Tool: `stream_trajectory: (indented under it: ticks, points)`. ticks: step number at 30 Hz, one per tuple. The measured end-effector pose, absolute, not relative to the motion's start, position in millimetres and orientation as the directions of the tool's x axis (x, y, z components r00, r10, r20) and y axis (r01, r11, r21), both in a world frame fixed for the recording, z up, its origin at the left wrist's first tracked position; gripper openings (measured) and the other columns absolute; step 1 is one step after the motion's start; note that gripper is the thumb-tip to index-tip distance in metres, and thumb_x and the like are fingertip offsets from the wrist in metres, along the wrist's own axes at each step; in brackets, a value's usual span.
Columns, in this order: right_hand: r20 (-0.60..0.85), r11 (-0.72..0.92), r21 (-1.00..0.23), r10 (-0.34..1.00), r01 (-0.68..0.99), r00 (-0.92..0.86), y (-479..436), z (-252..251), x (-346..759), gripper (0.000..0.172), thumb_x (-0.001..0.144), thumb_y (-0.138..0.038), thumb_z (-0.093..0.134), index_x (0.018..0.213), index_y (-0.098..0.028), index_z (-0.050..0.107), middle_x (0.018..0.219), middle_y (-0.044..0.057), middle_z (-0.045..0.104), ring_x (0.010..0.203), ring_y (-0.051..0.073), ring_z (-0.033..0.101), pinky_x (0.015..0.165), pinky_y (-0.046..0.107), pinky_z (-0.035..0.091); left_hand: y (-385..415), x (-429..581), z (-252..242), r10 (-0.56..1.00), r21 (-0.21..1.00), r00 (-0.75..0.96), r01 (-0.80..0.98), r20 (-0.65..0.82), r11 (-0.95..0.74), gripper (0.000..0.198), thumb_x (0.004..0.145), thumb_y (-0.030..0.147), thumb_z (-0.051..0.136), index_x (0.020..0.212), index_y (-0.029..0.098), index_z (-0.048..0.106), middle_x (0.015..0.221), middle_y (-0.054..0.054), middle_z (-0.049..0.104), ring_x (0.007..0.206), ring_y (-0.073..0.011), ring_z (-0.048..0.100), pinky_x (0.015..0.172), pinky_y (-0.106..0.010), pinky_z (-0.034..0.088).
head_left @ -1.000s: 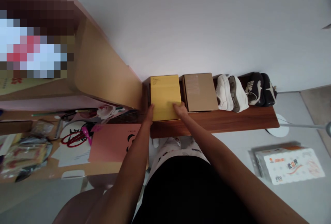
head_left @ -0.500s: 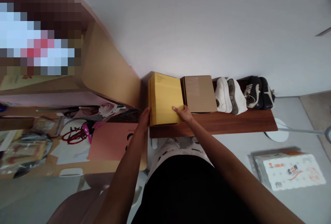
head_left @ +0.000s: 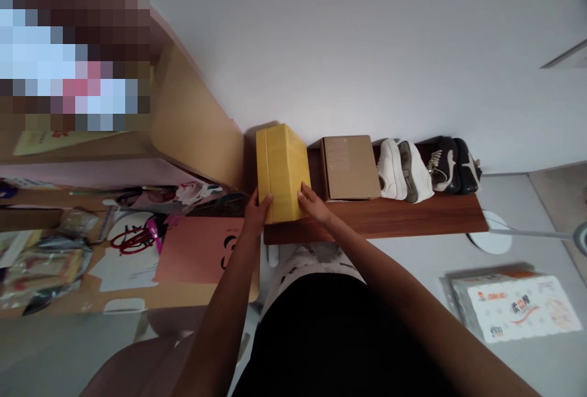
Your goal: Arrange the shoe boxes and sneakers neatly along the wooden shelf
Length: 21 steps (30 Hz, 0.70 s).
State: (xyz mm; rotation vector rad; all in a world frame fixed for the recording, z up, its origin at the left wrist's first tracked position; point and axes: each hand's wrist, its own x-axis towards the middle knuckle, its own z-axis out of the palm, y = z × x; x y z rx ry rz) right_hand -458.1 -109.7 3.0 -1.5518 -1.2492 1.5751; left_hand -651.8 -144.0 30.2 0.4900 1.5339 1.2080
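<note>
A yellow box (head_left: 280,170) stands tipped up on its side at the left end of a dark wooden shelf (head_left: 403,216). My left hand (head_left: 257,210) grips its lower left edge, fingers wrapped on it. On the lower right edge, my right hand (head_left: 312,201) presses with curled fingers. A brown cardboard box (head_left: 351,166) lies flat just to the right, apart from the yellow one.
White sneakers (head_left: 403,169) and black sneakers (head_left: 454,164) line the shelf against the white wall. A wooden cabinet side (head_left: 197,134) stands left of the box. A cluttered desk (head_left: 114,250) is at left. A tissue pack (head_left: 513,308) lies on the floor.
The yellow box has been turned from lying flat to standing on its side, its right edge lifted. Both hands stayed on its near edge.
</note>
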Motion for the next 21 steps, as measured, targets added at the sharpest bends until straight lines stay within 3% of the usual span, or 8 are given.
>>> stream_trajectory:
  ticks: [5, 9, 16, 21]
  points:
    - [-0.427, -0.449, -0.893, 0.865, -0.026, -0.265, -118, 27, -467, 0.084, 0.086, -0.064, 0.07, 0.156, -0.024, 0.045, 0.151, 0.008, 0.058, 0.142, 0.026, 0.053, 0.122, 0.047, 0.039, -143, -644, 36, 0.819, 0.904, -0.382, -0.194, -0.428, 0.382, 0.073, 0.077, 0.033, 0.084, 0.145, 0.027, 0.06, 0.131, -0.006, 0.072, 0.125, -0.0293, 0.066, 0.106, -0.043, 0.056]
    - [-0.454, -0.495, -0.866, 0.835, -0.065, -0.312, -121, 36, -469, 0.084, 0.082, -0.061, 0.075, 0.153, -0.025, 0.047, 0.138, 0.007, 0.068, 0.123, 0.025, 0.067, 0.108, 0.045, 0.055, -142, -639, 38, 0.819, 0.903, -0.38, -0.168, -0.429, 0.396, 0.074, 0.076, 0.029, 0.085, 0.145, 0.026, 0.06, 0.13, -0.007, 0.073, 0.126, -0.0291, 0.066, 0.106, -0.042, 0.055]
    - [-0.511, -0.54, -0.84, 0.82, -0.05, -0.259, -122, 29, -468, 0.081, 0.083, -0.059, 0.075, 0.152, -0.025, 0.049, 0.134, 0.007, 0.07, 0.12, 0.025, 0.069, 0.107, 0.044, 0.054, -140, -635, 37, 0.821, 0.903, -0.377, -0.148, -0.429, 0.404, 0.069, 0.075, 0.027, 0.085, 0.14, 0.027, 0.064, 0.13, -0.007, 0.073, 0.126, -0.0297, 0.066, 0.107, -0.043, 0.055]
    - [-0.487, -0.507, -0.862, 0.838, -0.02, -0.247, -122, 29, -463, 0.069, 0.087, -0.059, 0.07, 0.145, -0.026, 0.057, 0.132, 0.005, 0.071, 0.121, 0.024, 0.068, 0.108, 0.042, 0.053, -133, -637, 27, 0.803, 0.873, -0.343, -0.166, -0.487, 0.459, 0.071, 0.077, 0.034, 0.086, 0.143, 0.027, 0.061, 0.134, -0.007, 0.071, 0.131, -0.0294, 0.062, 0.11, -0.041, 0.052]
